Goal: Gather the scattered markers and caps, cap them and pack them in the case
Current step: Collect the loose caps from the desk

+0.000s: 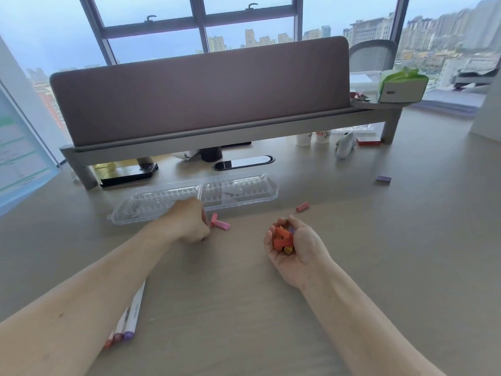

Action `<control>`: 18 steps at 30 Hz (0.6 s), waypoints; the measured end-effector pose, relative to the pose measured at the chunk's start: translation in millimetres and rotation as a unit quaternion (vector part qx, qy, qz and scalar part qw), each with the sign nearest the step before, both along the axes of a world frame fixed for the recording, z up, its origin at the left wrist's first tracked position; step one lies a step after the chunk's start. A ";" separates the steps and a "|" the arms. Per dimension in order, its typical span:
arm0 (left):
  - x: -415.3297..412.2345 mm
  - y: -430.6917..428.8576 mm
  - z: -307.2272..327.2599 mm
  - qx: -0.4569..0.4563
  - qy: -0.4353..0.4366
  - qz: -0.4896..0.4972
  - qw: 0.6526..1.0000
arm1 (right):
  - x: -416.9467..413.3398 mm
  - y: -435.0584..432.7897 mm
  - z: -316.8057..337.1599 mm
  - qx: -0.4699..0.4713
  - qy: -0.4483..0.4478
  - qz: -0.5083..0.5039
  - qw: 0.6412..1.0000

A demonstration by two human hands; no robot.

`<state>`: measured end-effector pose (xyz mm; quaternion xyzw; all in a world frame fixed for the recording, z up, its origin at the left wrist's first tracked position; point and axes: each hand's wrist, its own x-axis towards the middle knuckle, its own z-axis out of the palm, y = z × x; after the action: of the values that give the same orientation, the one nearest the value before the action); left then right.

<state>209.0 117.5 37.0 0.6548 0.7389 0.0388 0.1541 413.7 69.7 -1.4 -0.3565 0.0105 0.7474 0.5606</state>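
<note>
My right hand (295, 246) lies palm up on the desk, fingers cupped round several red, orange and yellow caps (283, 238). My left hand (187, 222) rests knuckles up in front of the clear plastic case (238, 187), its curled fingertips at two pink caps (220, 223); whether it pinches them is hidden. The case lies open and flat. A pink cap (302, 206) sits apart to the right, and a purple cap (383, 178) lies further right. Three white markers (130, 318) with uncapped tips lie partly under my left forearm.
A grey shelf riser with a mauve screen (200, 93) spans the desk behind the case. Under it are a black phone (127, 173), a dark cup (211, 153) and paper cups (314, 137). A tissue box (401, 88) stands on the shelf's right end.
</note>
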 end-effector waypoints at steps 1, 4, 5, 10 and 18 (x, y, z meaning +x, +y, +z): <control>2.6 -2.5 1.9 0.000 -0.059 0.004 0.998 | -0.6 -0.1 -0.3 0.002 -0.003 0.001 1.000; 32.5 -13.1 17.4 0.004 -0.277 -0.025 0.961 | -2.8 -1.6 2.1 0.011 -0.002 0.001 1.000; 44.9 -14.4 22.9 0.001 -0.306 -0.046 0.951 | -3.2 -2.5 4.1 0.011 0.000 0.001 1.000; 60.2 -5.7 28.2 0.006 -0.322 -0.052 0.945 | 1.7 -4.7 9.5 -0.002 0.023 -0.005 1.000; 4.5 17.5 -20.7 0.112 -0.068 0.002 0.991 | 13.5 -6.8 6.0 -0.012 0.056 0.006 0.998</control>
<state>213.5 135.0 16.3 0.6622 0.7190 0.1663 0.1299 427.2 62.9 4.6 -0.3208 0.0484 0.7693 0.5504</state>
